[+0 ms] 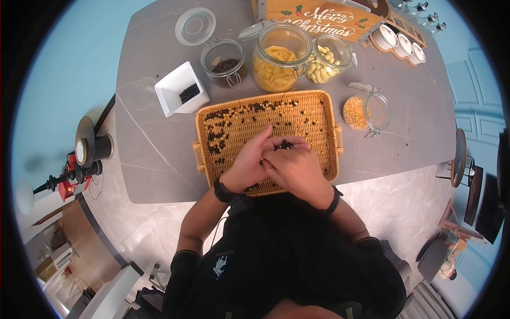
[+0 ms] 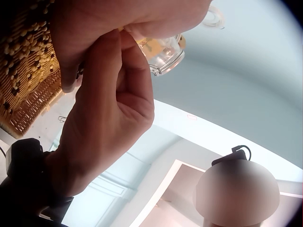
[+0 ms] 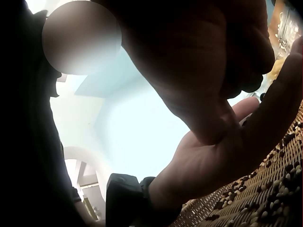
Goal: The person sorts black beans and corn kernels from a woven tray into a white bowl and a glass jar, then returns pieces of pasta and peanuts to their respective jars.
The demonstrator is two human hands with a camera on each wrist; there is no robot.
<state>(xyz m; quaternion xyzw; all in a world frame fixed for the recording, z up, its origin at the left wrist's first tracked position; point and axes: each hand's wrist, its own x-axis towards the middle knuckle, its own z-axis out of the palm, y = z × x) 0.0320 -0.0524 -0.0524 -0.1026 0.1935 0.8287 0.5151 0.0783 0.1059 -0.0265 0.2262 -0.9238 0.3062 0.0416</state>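
Observation:
My left hand (image 1: 248, 159) is turned palm up over the wicker tray (image 1: 328, 101), its fingers fairly straight and cupped under a small heap of dark beans (image 1: 285, 144). Across that palm lies my right hand (image 1: 298, 169), fingers bent. Its thumb and forefinger meet in a pinch against the left palm, beside a dark bean (image 1: 261, 162); the tips are mostly hidden. The left wrist view shows the right hand (image 2: 106, 104) with its thumb and finger forming a loop. Dark and pale beans (image 3: 265, 198) are scattered across the tray's woven bottom.
A white square dish (image 1: 169, 95) with black beans stands left of the tray. Behind are glass jars of dark beans (image 1: 226, 65), pasta tubes (image 1: 276, 69) and pale curved pieces (image 1: 321, 69). A corn-kernel jar (image 1: 356, 112) lies right. A wooden Christmas box (image 1: 319, 21) stands at the back.

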